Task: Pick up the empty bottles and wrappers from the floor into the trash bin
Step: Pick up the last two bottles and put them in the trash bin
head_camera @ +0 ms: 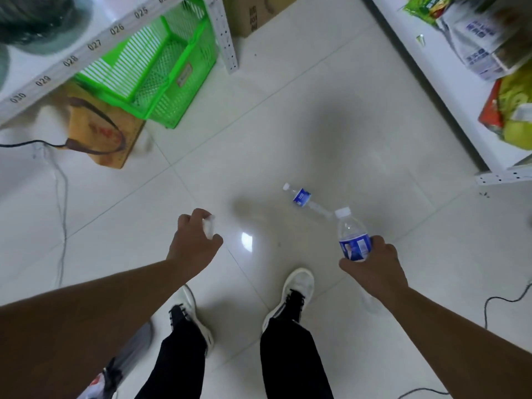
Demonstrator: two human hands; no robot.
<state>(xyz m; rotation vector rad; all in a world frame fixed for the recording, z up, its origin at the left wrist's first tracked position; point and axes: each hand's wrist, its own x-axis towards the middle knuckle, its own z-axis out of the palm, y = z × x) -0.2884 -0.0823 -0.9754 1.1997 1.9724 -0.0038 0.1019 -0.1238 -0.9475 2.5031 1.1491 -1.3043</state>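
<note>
A clear bottle (353, 240) w/ blue label and white cap is held upright in the right hand (374, 266), fingers curled round its lower half; a small white crumpled wrapper (208, 227) is pinched in the left hand (194, 243), fingers closed on it; a second bottle (306, 200) (same blue label, cap on) is seen lying on its side on the tiled floor (288, 133), just beyond the held one; white shoes (290, 295) are planted below; a green plastic crate (161, 70) and a cardboard box (100, 131) are set under the numbered shelf (72, 56) at upper left; packaged goods (475, 41) are stacked on the shelf at right.
</note>
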